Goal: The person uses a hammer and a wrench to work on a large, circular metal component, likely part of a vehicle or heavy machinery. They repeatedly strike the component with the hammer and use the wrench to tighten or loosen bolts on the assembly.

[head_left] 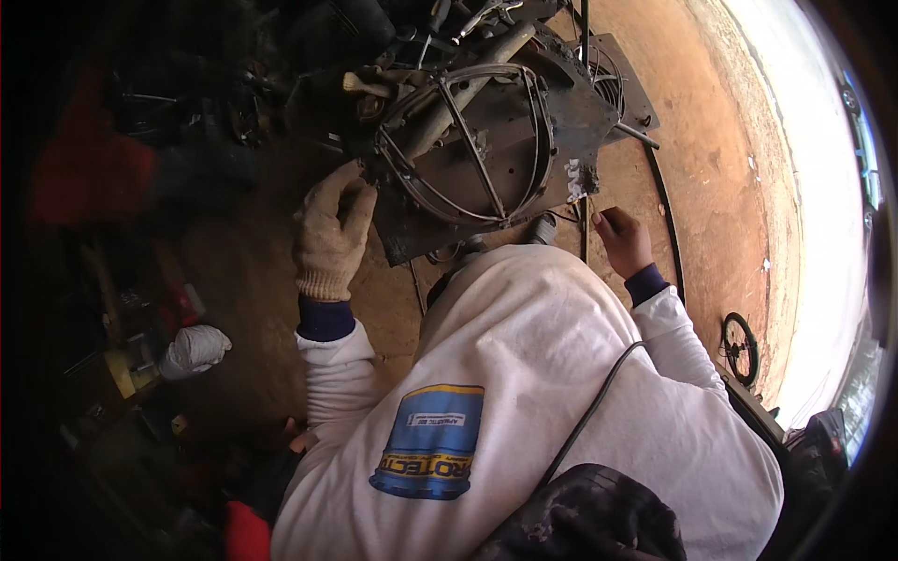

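A rounded cage-like frame of thin metal bars (474, 150) rests on a dark, worn metal worktable (412, 229) in front of me. My left hand (334, 224), in a pale knitted work glove, is at the frame's left end. Its fingers and thumb bend toward each other there, and the fingertips meet the frame's dark edge. Bare and off to the table's right side, my right hand (625, 241) has its fingers curled in and the thumb against them. Whatever may be between those fingers is too small to make out.
Behind the frame lie a thick pipe (482, 82), a wooden-handled tool (367, 86) and locking pliers (485, 19). A coil of wire (608, 82) sits at the far right. A dark cable (666, 210) crosses the brown floor. At right stands a wheel (739, 348); at left, a white sack (195, 351).
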### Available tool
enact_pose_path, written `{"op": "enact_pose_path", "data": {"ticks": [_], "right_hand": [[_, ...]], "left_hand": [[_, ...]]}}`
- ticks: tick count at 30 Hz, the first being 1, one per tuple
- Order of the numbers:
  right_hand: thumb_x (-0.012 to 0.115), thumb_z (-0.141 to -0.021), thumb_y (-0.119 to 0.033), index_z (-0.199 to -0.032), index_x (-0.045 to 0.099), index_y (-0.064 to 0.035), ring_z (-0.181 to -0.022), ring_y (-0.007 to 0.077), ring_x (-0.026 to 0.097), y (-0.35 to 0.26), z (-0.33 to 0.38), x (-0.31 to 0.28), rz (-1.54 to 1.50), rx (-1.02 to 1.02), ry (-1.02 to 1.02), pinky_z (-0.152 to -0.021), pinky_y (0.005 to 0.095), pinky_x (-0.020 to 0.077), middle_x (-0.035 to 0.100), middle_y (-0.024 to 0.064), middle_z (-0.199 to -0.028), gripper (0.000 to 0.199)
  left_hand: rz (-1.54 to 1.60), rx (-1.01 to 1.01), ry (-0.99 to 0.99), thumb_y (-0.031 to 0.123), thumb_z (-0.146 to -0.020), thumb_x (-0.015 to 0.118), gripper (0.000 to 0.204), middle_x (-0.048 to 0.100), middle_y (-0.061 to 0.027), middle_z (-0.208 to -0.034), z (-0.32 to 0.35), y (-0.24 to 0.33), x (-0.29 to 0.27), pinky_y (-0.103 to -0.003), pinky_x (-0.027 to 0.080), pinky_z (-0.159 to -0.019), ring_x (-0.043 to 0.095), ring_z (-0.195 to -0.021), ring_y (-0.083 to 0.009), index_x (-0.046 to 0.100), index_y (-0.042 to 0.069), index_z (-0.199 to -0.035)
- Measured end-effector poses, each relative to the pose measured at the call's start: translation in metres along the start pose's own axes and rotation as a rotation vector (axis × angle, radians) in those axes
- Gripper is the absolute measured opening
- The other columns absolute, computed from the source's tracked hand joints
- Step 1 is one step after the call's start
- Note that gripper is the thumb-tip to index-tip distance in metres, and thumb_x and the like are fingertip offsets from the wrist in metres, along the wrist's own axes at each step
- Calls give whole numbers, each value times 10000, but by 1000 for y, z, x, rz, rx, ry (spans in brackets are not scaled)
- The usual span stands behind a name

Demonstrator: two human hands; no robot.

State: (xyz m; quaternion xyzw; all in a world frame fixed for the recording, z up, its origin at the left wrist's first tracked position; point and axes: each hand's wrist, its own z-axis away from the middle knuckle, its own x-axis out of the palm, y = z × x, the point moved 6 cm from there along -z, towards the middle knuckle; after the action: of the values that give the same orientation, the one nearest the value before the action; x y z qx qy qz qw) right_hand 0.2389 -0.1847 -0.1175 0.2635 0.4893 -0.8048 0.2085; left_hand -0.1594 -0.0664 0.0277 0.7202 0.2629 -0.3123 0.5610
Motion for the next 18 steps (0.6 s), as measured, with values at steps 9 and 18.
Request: {"op": "enact_pose_path", "data": {"ticks": [9, 18], "right_hand": [[692, -927, -308, -994, 687, 6, -688, 216, 653, -139, -15, -2, -140, -360, 9, -667, 341, 512, 694, 141, -794, 321], [739, -894, -249, -1020, 659, 25, -746, 178, 653, -149, -15, 26, -62, -250, -56, -686, 318, 511, 688, 131, -815, 312]], "left_hand": [[546, -465, -192, 290, -955, 679, 291, 636, -12, -765, 15, -12, 66, -232, 470, -542, 565, -603, -62, 689, 6, -1018], [642, -403, -248, 313, -945, 690, 309, 563, 29, -636, 0, -20, 90, -232, 434, -506, 512, -542, -47, 665, 18, -856]]}}
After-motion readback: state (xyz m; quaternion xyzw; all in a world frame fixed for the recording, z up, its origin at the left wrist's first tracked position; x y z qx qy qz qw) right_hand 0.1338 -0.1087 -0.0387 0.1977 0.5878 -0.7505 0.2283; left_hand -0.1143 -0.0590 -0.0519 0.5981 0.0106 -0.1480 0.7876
